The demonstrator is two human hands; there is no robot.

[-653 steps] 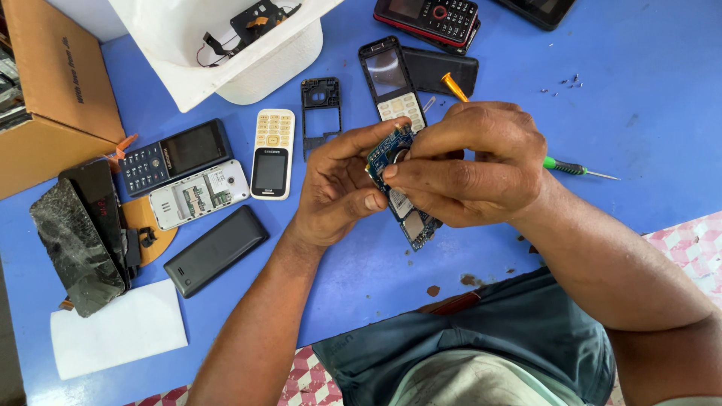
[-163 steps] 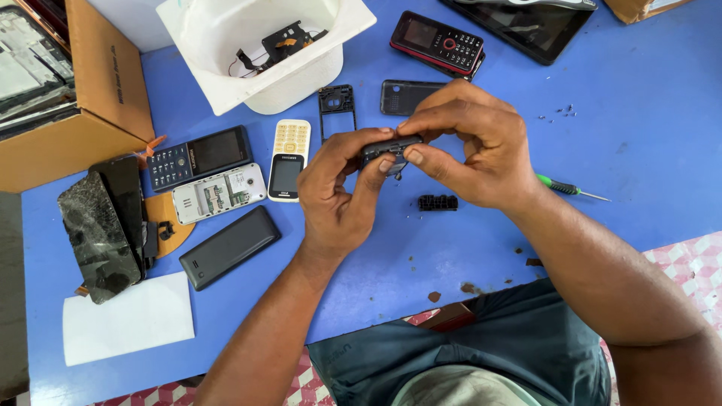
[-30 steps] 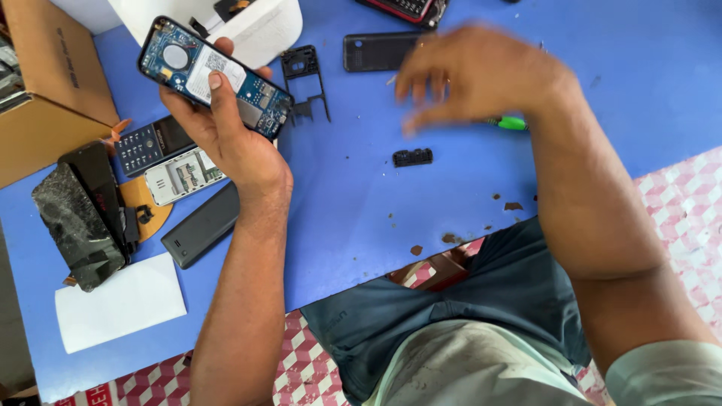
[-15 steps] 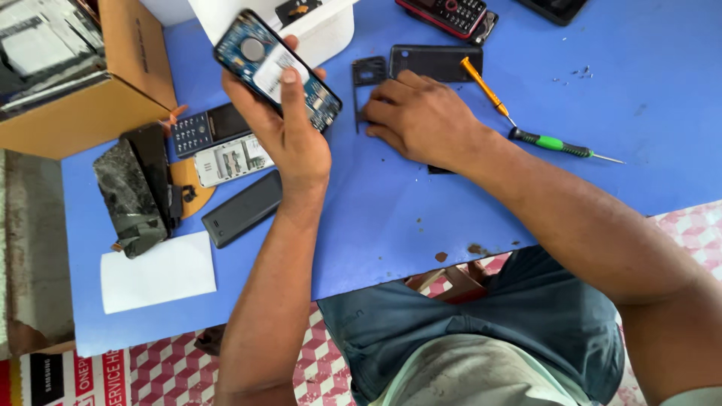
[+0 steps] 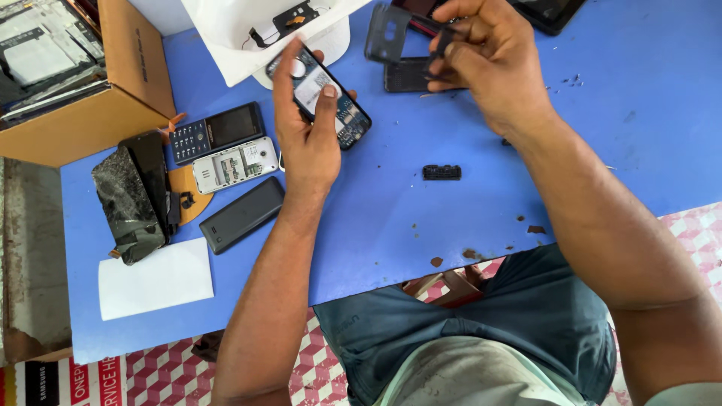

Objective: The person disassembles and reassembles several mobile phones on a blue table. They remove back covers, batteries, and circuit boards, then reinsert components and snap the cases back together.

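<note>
Board [image 5: 331, 98] in left hand [image 5: 304, 139], frame [image 5: 387, 31] seemingly in right hand [image 5: 489, 56]

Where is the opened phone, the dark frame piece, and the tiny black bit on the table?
opened phone [image 5: 331, 98], head view, on its bare circuit board.
dark frame piece [image 5: 387, 31], head view, on its left side.
tiny black bit [image 5: 441, 172], head view, on its middle.

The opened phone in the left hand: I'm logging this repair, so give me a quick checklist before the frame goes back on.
1. Opened phone held in left hand, circuit side up: ok.
2. Dark plastic frame lifted off the table in right hand: ok.
3. Frame facing the correct way for the phone: cannot tell.
4. Small black part lying loose on the blue table, not yet fitted: not ok.
5. Screwdriver in view: not ok.
</note>
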